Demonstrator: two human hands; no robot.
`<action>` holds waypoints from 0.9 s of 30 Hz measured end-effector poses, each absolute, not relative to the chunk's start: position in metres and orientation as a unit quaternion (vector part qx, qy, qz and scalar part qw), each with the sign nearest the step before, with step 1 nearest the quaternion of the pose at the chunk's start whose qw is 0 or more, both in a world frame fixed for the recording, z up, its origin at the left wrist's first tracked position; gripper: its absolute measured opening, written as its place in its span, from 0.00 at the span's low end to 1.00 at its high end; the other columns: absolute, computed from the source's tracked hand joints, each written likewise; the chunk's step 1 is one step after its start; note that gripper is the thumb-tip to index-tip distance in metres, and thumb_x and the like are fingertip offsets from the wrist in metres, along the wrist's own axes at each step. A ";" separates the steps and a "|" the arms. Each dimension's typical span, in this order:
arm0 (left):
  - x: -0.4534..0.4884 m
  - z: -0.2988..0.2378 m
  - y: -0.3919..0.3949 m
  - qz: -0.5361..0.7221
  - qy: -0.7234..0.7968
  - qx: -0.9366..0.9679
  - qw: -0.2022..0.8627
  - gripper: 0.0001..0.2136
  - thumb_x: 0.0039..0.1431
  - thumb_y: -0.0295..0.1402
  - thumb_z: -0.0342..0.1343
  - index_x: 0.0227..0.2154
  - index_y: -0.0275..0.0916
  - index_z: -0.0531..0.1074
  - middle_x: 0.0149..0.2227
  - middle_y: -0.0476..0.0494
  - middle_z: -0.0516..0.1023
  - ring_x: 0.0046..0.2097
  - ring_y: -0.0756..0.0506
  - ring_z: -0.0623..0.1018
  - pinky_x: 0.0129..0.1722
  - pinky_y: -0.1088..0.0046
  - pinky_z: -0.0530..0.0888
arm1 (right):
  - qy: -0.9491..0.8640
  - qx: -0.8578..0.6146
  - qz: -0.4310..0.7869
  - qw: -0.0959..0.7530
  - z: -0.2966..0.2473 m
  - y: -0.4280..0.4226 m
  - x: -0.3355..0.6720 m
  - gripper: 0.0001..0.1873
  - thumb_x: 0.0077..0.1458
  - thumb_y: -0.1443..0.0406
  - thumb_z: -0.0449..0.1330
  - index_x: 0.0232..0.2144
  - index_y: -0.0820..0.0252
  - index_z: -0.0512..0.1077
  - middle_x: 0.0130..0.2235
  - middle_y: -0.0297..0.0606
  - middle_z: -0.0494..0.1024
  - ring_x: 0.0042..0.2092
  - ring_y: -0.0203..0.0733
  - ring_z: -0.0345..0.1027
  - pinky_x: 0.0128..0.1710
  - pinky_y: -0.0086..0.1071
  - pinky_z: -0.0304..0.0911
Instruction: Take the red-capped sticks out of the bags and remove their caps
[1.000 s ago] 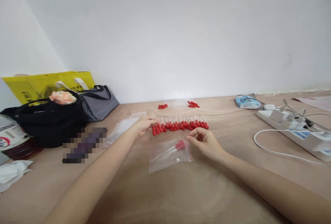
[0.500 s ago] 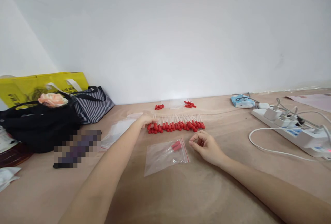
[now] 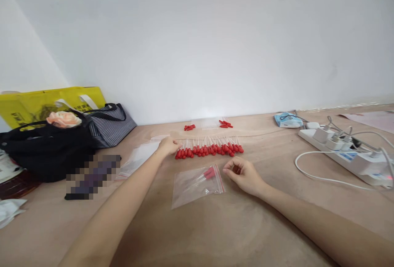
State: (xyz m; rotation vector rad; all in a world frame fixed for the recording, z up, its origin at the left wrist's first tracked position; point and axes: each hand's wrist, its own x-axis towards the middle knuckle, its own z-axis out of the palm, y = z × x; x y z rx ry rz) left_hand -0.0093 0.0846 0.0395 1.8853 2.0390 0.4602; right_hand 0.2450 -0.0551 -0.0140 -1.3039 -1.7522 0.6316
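A row of droppers (image 3: 212, 149) with red bulbs and clear stems lies across the table, bulbs toward me. At the row's left end is my left hand (image 3: 168, 146), its fingers bunched close by the stems; whether something is between them I cannot make out. In front of the row lies a clear zip bag (image 3: 187, 187) with a few red-bulbed droppers (image 3: 209, 172) inside. My right hand (image 3: 244, 174) rests just right of the bag's red-striped mouth. Its fingers are loosely curled, with a gap at the thumb, and hold nothing visible.
Red bulbs lie in two small groups (image 3: 189, 127) (image 3: 225, 124) near the wall, with clear stems between. More clear bags (image 3: 140, 158) lie at left, beside a black bag (image 3: 61, 152) and a striped bag (image 3: 107, 125). A power strip (image 3: 347, 154) with cables stands at right.
My left hand has drawn back slightly to the left, uncovering the red bulbs at the row's left end. My right hand and the bag stay in nearly the same place.
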 end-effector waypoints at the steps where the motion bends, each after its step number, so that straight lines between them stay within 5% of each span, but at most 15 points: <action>1: -0.011 0.038 0.080 0.164 0.717 0.660 0.150 0.10 0.43 0.37 0.57 0.16 0.37 0.67 0.17 0.48 0.71 0.31 0.45 0.74 0.28 0.76 0.68 | -0.702 -0.519 0.258 0.413 -0.013 -0.056 0.244 0.05 0.46 0.66 0.55 0.23 0.60 0.70 0.25 0.33 0.70 0.24 0.31 0.59 0.25 0.26 0.57; 9: -0.014 0.022 0.066 0.194 0.707 0.659 0.167 0.10 0.49 0.39 0.52 0.28 0.36 0.69 0.23 0.48 0.75 0.23 0.49 0.74 0.24 0.77 0.69 | -0.734 -0.493 0.277 0.375 -0.012 -0.057 0.237 0.07 0.44 0.65 0.57 0.26 0.58 0.75 0.23 0.32 0.71 0.25 0.32 0.59 0.25 0.25 0.55; 17: -0.009 0.022 -0.006 0.272 0.561 0.777 0.085 0.13 0.57 0.39 0.43 0.34 0.38 0.69 0.40 0.43 0.74 0.45 0.45 0.71 0.47 0.67 0.66 | -0.756 -0.488 0.271 0.341 -0.010 -0.056 0.234 0.12 0.41 0.67 0.59 0.33 0.56 0.75 0.23 0.30 0.69 0.26 0.31 0.58 0.29 0.25 0.55; 22: -0.002 0.014 -0.052 0.145 0.399 0.892 0.155 0.22 0.57 0.43 0.43 0.54 0.41 0.56 0.57 0.43 0.59 0.57 0.43 0.59 0.56 0.61 0.57 | -0.813 -0.453 0.254 0.261 -0.001 -0.054 0.234 0.15 0.44 0.69 0.56 0.37 0.54 0.72 0.24 0.28 0.68 0.28 0.31 0.58 0.30 0.25 0.52; 27: 0.005 0.017 -0.058 0.075 0.357 0.915 0.172 0.24 0.59 0.43 0.41 0.57 0.44 0.50 0.58 0.47 0.56 0.59 0.45 0.56 0.58 0.59 0.52 | -0.811 -0.463 0.264 0.240 -0.002 -0.051 0.232 0.12 0.44 0.69 0.55 0.34 0.55 0.72 0.22 0.27 0.67 0.25 0.30 0.57 0.29 0.25 0.50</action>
